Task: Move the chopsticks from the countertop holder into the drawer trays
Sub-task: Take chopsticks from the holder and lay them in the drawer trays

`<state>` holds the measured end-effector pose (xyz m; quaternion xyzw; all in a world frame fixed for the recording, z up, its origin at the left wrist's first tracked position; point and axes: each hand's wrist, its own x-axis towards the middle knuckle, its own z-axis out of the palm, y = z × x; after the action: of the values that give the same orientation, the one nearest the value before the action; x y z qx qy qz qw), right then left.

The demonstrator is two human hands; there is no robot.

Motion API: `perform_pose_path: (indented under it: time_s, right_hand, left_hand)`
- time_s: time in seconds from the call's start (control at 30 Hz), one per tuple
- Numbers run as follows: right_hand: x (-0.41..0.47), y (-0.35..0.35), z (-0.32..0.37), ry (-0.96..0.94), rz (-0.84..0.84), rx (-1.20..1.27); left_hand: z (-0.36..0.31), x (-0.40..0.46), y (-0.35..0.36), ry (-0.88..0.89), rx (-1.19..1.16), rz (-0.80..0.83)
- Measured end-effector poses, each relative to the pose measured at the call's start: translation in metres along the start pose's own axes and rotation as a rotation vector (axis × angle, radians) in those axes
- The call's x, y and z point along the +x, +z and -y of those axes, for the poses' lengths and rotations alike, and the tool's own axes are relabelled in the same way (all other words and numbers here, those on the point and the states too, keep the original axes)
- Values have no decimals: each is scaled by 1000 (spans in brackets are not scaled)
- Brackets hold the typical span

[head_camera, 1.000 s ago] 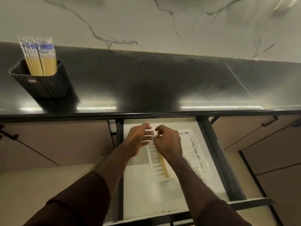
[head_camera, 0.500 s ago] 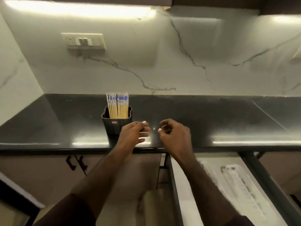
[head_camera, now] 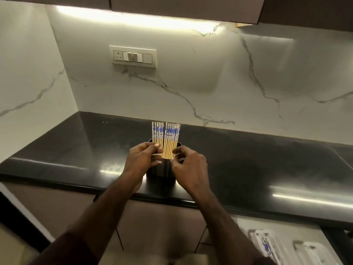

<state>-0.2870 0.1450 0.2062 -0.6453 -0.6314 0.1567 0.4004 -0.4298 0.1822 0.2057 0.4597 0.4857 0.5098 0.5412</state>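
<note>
A black holder stands on the dark countertop near its front edge. A bundle of yellow chopsticks with blue-and-white tops sticks up out of it. My left hand pinches the left part of the bundle between thumb and fingers. My right hand is curled at the bundle's right side, fingertips touching it; its grip is unclear. At the bottom right lie the white drawer trays; the left tray holds a blue-topped chopstick.
A marble backsplash with a switch plate rises behind the counter. A side wall closes the counter's left end. Brown cabinet fronts sit below the counter edge, and the open drawer is at the lower right.
Both hands rose from the drawer tray to the counter and reached the holder. The view swung up and left, so the holder is now central and the drawer is at the bottom right.
</note>
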Motion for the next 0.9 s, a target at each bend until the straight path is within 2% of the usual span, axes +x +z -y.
perform_pose_path:
  time_s: [0.3,0.47,0.6,0.9]
  right_hand:
    - [82,88,4,158,-31,-4]
    - [112,120,1,251,-54,-13]
    - [128,134,-6,299,-71,-56]
    - [149,152,-22,383,-71,-102]
  left_hand:
    - [16,129,-47,-18,75,53]
    - [32,181,-50,-17,143,9]
    - [48,214,-41,-12,187,-45]
    - [72,251,-27,-88,188,45]
